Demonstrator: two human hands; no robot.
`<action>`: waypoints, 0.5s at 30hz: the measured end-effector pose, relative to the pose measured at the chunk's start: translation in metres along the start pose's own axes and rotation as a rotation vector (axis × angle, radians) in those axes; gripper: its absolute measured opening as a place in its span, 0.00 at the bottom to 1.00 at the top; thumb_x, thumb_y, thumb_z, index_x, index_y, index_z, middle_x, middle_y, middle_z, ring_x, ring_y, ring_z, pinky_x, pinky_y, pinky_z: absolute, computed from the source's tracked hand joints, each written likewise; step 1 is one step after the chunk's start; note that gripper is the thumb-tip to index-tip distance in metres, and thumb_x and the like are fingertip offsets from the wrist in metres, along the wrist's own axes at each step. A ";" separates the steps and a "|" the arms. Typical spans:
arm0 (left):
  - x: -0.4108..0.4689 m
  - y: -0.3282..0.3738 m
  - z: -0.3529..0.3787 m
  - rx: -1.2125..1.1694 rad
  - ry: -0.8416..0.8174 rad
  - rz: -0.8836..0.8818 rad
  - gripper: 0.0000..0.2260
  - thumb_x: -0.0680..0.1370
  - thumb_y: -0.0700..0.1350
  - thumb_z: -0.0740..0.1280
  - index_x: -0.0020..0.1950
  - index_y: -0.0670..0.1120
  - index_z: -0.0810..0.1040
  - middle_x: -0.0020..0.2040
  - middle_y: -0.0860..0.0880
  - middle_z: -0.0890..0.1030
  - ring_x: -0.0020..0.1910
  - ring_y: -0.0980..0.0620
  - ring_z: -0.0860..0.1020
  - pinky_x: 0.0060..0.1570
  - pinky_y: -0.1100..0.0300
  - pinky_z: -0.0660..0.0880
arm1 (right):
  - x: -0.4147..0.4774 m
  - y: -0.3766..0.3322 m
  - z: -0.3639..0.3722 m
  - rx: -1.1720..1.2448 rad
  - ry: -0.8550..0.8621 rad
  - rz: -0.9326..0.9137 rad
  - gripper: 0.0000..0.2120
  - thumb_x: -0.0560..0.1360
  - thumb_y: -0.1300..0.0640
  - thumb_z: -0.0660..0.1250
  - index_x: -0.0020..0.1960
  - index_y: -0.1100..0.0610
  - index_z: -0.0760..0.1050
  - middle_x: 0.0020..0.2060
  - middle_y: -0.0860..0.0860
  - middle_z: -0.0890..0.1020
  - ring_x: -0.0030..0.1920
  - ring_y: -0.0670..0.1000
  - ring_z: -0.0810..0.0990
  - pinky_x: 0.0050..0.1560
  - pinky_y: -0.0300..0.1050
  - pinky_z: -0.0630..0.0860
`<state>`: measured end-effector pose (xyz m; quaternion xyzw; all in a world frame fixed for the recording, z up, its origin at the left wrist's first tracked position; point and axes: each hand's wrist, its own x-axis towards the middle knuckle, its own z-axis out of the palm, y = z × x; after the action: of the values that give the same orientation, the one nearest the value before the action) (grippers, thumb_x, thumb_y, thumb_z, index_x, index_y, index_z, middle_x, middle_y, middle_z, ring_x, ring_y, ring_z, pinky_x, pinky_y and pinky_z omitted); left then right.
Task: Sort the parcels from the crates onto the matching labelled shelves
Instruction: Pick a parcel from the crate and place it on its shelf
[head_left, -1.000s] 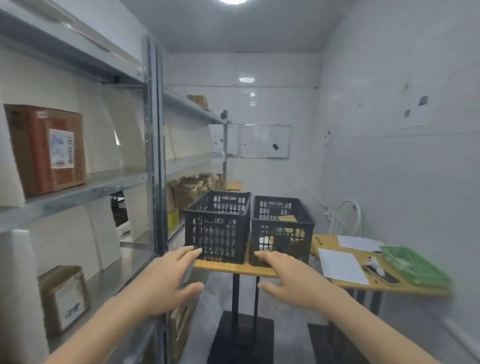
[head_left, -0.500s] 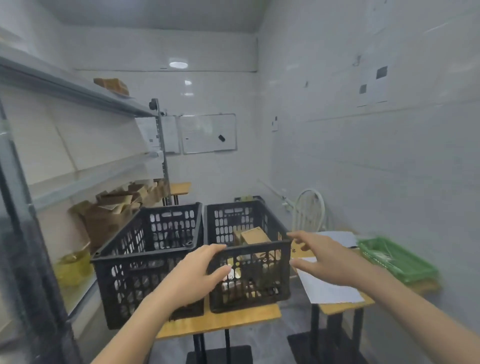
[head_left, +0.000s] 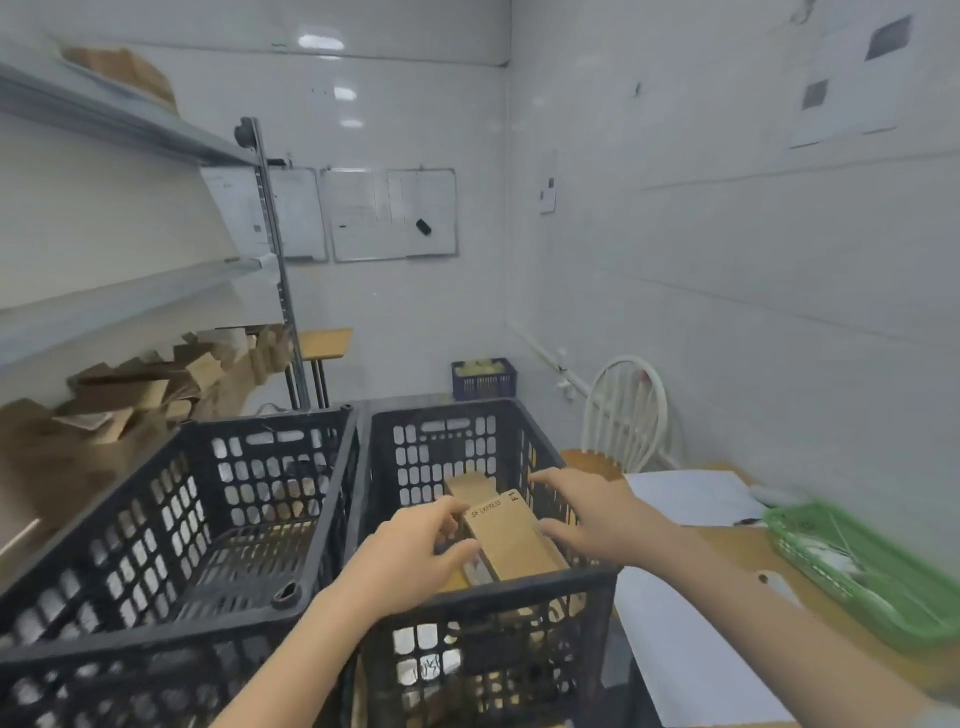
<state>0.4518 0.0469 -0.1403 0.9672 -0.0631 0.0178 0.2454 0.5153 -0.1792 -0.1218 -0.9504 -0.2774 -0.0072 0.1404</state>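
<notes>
2 black crates side by side: left crate (head_left: 156, 519), right crate (head_left: 452, 441) | cardboard parcel (head_left: 511, 540) marked f1, tilted inside right crate | left hand (head_left: 410, 556) curled round parcel's left edge | right hand (head_left: 592, 512) fingers spread, just beside parcel's right edge, contact unclear

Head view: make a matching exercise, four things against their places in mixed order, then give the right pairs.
Things:
1 cardboard box
2 green tray
3 whiteboard
4 white chair

Places:
A on the back wall
B inside the right crate
C at the right edge of the table
D by the right wall, beyond the table

Pairs: 1-B; 2-C; 3-A; 4-D
</notes>
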 end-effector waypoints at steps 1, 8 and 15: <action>0.017 -0.007 0.002 0.009 -0.013 0.001 0.23 0.80 0.58 0.63 0.74 0.56 0.65 0.63 0.56 0.77 0.59 0.57 0.77 0.61 0.54 0.76 | 0.015 0.004 0.006 -0.002 -0.005 0.008 0.27 0.78 0.46 0.63 0.75 0.48 0.60 0.71 0.47 0.69 0.68 0.48 0.69 0.64 0.44 0.68; 0.131 -0.053 0.020 0.150 -0.184 0.005 0.30 0.79 0.59 0.63 0.77 0.54 0.58 0.61 0.51 0.79 0.56 0.53 0.79 0.57 0.55 0.78 | 0.103 0.038 0.045 -0.002 -0.083 0.095 0.29 0.78 0.46 0.63 0.76 0.50 0.57 0.71 0.50 0.67 0.64 0.50 0.73 0.60 0.42 0.69; 0.184 -0.087 0.055 0.182 -0.434 -0.089 0.39 0.76 0.66 0.63 0.80 0.50 0.52 0.69 0.45 0.74 0.63 0.45 0.76 0.62 0.48 0.75 | 0.158 0.065 0.090 0.041 -0.261 0.156 0.34 0.76 0.42 0.65 0.76 0.44 0.53 0.69 0.49 0.68 0.67 0.50 0.71 0.64 0.45 0.70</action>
<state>0.6457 0.0750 -0.2178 0.9683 -0.0699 -0.1955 0.1387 0.6776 -0.1244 -0.2107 -0.9589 -0.2184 0.1329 0.1228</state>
